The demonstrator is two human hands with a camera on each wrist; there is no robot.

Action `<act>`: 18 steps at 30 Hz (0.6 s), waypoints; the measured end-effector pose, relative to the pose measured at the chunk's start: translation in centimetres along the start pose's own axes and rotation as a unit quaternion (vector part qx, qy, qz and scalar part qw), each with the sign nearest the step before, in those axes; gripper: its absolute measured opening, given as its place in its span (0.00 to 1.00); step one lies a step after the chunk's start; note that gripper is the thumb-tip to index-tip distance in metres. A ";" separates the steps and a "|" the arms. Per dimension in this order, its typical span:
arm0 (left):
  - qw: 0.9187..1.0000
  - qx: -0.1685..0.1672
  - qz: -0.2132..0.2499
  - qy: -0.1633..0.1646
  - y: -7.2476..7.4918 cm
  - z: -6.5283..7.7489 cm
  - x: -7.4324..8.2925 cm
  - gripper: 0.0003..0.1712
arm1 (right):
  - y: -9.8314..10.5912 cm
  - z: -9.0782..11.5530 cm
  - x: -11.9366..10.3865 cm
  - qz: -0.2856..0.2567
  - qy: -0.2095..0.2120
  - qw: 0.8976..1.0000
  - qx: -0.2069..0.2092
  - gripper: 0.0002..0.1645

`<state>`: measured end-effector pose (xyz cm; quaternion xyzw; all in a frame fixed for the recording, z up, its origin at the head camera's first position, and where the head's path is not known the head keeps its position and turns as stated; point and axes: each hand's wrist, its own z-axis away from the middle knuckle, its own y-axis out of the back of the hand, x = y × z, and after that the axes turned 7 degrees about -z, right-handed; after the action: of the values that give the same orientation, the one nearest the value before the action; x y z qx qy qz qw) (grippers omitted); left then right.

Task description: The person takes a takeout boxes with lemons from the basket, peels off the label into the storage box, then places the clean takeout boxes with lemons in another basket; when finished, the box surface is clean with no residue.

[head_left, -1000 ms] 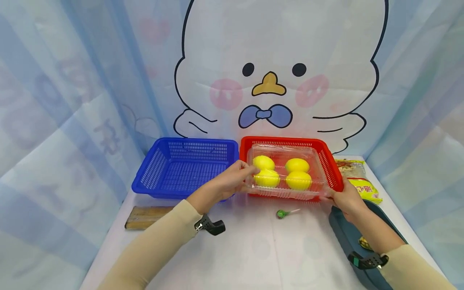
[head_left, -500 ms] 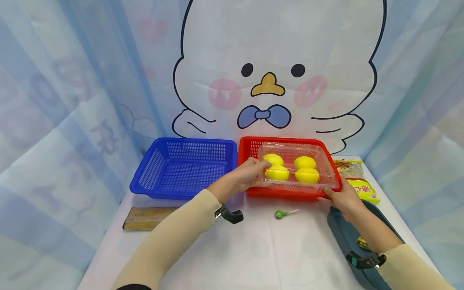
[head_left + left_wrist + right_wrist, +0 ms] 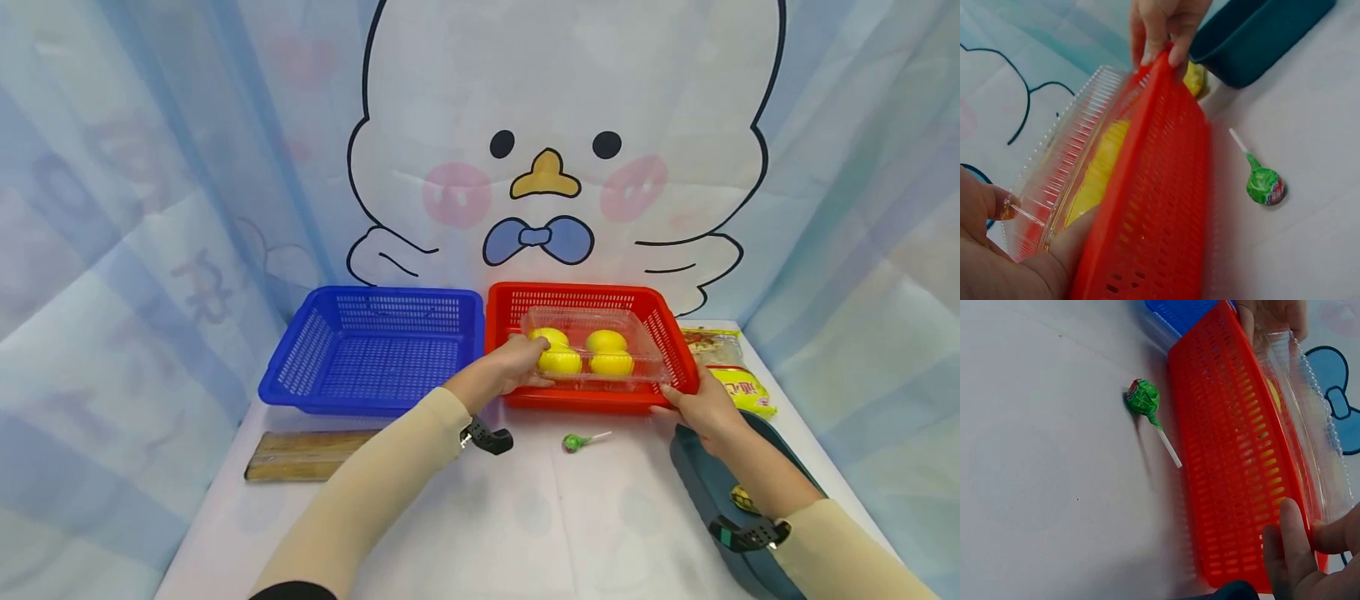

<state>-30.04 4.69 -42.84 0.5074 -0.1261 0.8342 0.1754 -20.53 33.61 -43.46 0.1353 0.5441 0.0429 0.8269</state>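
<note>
A clear plastic box [image 3: 641,346] with several yellow, egg-shaped things [image 3: 611,362] inside sits within the red basket [image 3: 678,367] in the head view. My left hand [image 3: 517,362] grips the box at its left end, thumb on the near side in the left wrist view. At the basket's right front corner my right hand [image 3: 708,408] pinches the rim, with fingers [image 3: 1294,540] against the outer wall and the thumb over the edge. On the table before the basket lies a green-wrapped lollipop [image 3: 572,442].
Left of the red basket stands a blue basket [image 3: 375,408]. A brown wooden-looking slab [image 3: 300,457] lies in front of it. A dark teal bin [image 3: 697,467] holding a small yellow item [image 3: 742,498] is under the right forearm. Food packets [image 3: 742,392] lie at the back right.
The plastic box has shifted right and then dropped lower into the red basket, the left hand moving with it. The right hand now holds the basket rim, away from the box.
</note>
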 end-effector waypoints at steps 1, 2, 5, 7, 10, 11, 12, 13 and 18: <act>1.000 0.004 -0.001 0.000 0.0 -0.2 -0.2 0.37 | 0.0 0.0 0.0 0.002 -0.001 1.000 0.002 0.57; 1.000 0.006 -0.005 0.000 0.0 -0.3 -0.4 0.37 | -0.1 0.1 0.0 0.004 0.000 1.000 0.005 0.57; 1.000 0.019 -0.021 0.002 0.2 -0.7 -0.8 0.39 | -0.3 0.2 0.1 0.006 0.001 1.000 0.008 0.57; 0.999 0.023 -0.031 0.004 0.3 -0.8 -0.9 0.40 | -0.4 0.2 0.0 0.009 0.004 1.000 0.011 0.57; 0.997 0.033 -0.068 0.005 0.3 -1.0 -0.9 0.39 | -0.4 0.2 -0.1 0.011 0.011 1.000 0.014 0.56; 0.996 0.034 -0.084 0.002 0.3 -1.0 -0.9 0.38 | -0.3 0.2 -0.2 0.011 0.011 1.000 0.015 0.56; 0.995 0.035 -0.097 -0.001 0.3 -1.0 -0.9 0.39 | -0.3 0.2 -0.3 0.013 0.010 1.000 0.016 0.56; 0.993 0.036 -0.113 -0.001 0.2 -1.0 -0.9 0.40 | -0.2 0.1 -0.3 0.010 0.008 1.000 0.015 0.56; 0.979 0.042 -0.200 -0.012 -0.2 -1.0 -1.0 0.47 | -0.1 0.1 -0.3 0.006 -0.011 1.000 0.011 0.56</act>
<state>-30.31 5.12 -44.19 0.5395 0.0111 0.7804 0.3157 -20.61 33.45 -43.18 0.1482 0.5348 0.0407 0.8309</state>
